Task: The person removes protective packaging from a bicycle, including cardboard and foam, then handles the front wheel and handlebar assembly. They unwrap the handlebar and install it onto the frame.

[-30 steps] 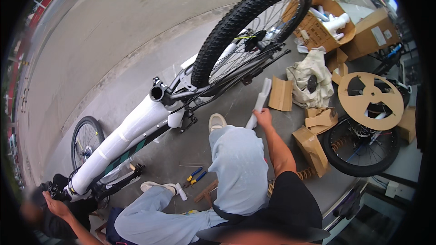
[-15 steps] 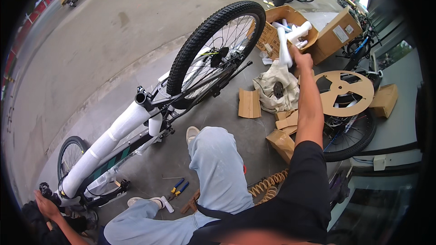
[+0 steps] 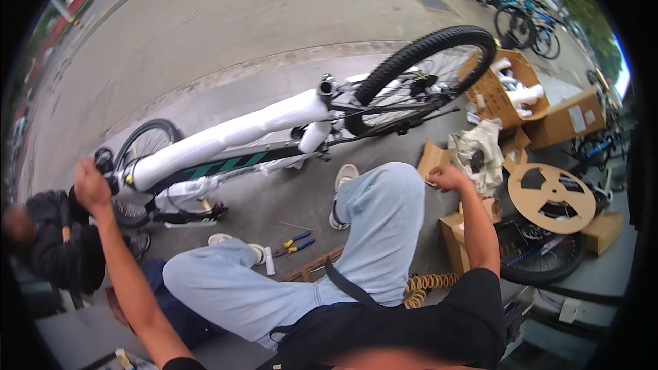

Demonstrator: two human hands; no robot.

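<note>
In front of me a bicycle, its frame [image 3: 229, 126] wrapped in white foam, stretches from lower left to upper right. Its knobby rear wheel [image 3: 425, 61] is at the right end, and an open seat tube [image 3: 327, 86] sticks up mid-frame. At the front end, my left hand [image 3: 91, 186] is closed against the black parts there; its fingers are blurred and partly hidden. Out past my knee, my right hand [image 3: 447, 178] hangs with curled fingers, and nothing shows in it. Next to it lie a folded cardboard piece [image 3: 432, 158] and a cream cloth [image 3: 476, 154].
Yellow-and-blue pliers [image 3: 296, 243] lie beside my legs. At right are a box [image 3: 497, 99] of white foam tubes, a cardboard disc [image 3: 528, 209] over a loose wheel [image 3: 548, 260], and a yellow coiled hose [image 3: 432, 282]. Someone in dark clothes [image 3: 65, 246] crouches at left.
My right hand has come back from the foam box toward my knee and no longer has the white foam tube. My left hand stays at the bicycle's front end. The whole view has shifted.
</note>
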